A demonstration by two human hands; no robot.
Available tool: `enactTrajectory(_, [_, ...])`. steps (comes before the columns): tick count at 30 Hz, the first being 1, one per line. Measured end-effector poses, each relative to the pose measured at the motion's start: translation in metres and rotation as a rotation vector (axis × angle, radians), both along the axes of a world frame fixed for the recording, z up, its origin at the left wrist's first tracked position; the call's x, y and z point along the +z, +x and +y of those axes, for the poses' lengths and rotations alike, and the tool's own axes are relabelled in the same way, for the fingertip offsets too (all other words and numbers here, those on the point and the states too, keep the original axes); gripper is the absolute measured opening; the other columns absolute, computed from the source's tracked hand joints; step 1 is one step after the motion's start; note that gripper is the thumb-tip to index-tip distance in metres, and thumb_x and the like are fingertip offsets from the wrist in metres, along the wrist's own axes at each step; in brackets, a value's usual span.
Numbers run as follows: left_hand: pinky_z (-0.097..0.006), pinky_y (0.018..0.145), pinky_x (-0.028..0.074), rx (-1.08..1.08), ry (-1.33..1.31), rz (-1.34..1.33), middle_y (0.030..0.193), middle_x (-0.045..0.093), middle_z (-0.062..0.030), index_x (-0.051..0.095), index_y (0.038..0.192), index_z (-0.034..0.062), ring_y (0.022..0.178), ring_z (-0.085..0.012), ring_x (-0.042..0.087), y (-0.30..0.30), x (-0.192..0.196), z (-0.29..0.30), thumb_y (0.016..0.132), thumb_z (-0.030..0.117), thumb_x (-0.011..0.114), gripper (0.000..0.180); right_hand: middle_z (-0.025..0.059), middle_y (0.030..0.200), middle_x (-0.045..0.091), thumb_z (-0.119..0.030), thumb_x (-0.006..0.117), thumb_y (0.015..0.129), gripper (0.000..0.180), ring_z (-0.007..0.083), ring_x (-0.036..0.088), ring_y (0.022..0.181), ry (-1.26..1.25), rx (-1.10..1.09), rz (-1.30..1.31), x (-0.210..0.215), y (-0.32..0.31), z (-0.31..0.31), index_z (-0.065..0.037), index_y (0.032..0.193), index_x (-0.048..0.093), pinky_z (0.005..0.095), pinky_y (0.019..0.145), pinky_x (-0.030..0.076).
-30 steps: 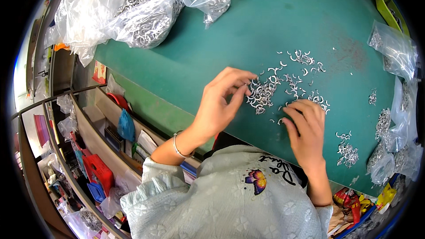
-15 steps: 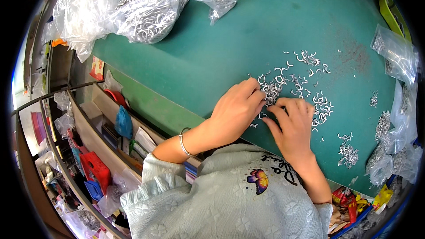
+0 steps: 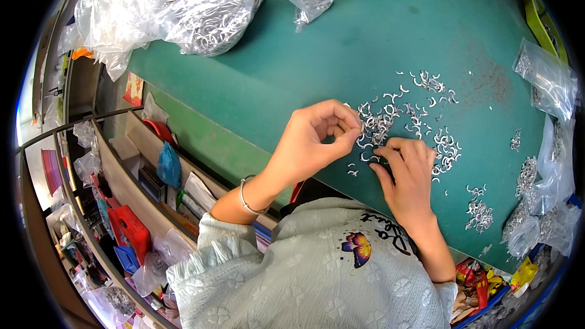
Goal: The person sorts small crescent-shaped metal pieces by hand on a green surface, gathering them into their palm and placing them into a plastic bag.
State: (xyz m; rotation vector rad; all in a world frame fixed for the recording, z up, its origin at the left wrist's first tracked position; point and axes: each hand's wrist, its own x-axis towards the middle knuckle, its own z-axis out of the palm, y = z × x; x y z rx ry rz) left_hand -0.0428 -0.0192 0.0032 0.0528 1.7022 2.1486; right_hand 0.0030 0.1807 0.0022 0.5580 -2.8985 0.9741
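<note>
A green table (image 3: 317,55) fills the upper frame, shelving at lower left. The left hand (image 3: 314,140) pinches a small metal ring (image 3: 363,127); the right hand (image 3: 407,173) rests curled on scattered rings (image 3: 426,128), its grip unclear

Bright, even light, soft shadows; sharp centre, fisheye bending at dark rim.
</note>
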Motion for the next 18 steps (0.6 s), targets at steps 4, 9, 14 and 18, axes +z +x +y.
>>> enactTrajectory(4, [-0.023, 0.067, 0.047, 0.000, 0.305, -0.186, 0.092, 0.063, -0.0127, 0.058, 0.103, -0.0030, 0.075, -0.0127, 0.059, -0.001, -0.008, -0.010, 0.086, -0.006, 0.061, 0.018, 0.0034, 0.099, 0.057, -0.010, 0.074, 0.074, 0.025, 0.0235, 0.051, 0.093, 0.016, 0.003, 0.038, -0.001, 0.002, 0.007, -0.007, 0.097, 0.064, 0.0388, 0.082, 0.035])
enactTrajectory(9, [-0.025, 0.070, 0.051, 0.040, 0.215, -0.162, 0.096, 0.067, -0.0160, 0.057, 0.109, -0.0053, 0.078, -0.0153, 0.064, 0.002, -0.001, -0.010, 0.089, -0.007, 0.059, 0.020, 0.0027, 0.097, 0.057, -0.010, 0.074, 0.073, 0.022, 0.0228, 0.052, 0.092, 0.008, 0.033, 0.078, -0.005, 0.001, -0.014, -0.007, 0.093, 0.064, 0.0386, 0.081, 0.035])
enactTrajectory(14, [-0.029, 0.082, 0.056, -0.004, 0.046, -0.113, 0.102, 0.068, -0.0173, 0.059, 0.114, -0.0083, 0.090, -0.0206, 0.069, 0.006, -0.004, -0.015, 0.093, -0.007, 0.056, 0.021, 0.0030, 0.096, 0.060, -0.006, 0.073, 0.075, 0.018, 0.0233, 0.054, 0.091, -0.028, 0.009, 0.091, -0.004, 0.000, -0.011, -0.006, 0.090, 0.062, 0.0383, 0.082, 0.037])
enactTrajectory(18, [-0.030, 0.084, 0.056, -0.025, 0.064, -0.118, 0.104, 0.068, -0.0176, 0.060, 0.116, -0.0083, 0.093, -0.0218, 0.069, 0.006, -0.005, -0.016, 0.093, -0.007, 0.057, 0.024, 0.0086, 0.088, 0.066, 0.008, 0.068, 0.078, 0.014, 0.0252, 0.059, 0.078, -0.499, -0.124, -0.156, 0.005, -0.001, -0.002, -0.001, 0.087, 0.061, 0.0309, 0.069, 0.046])
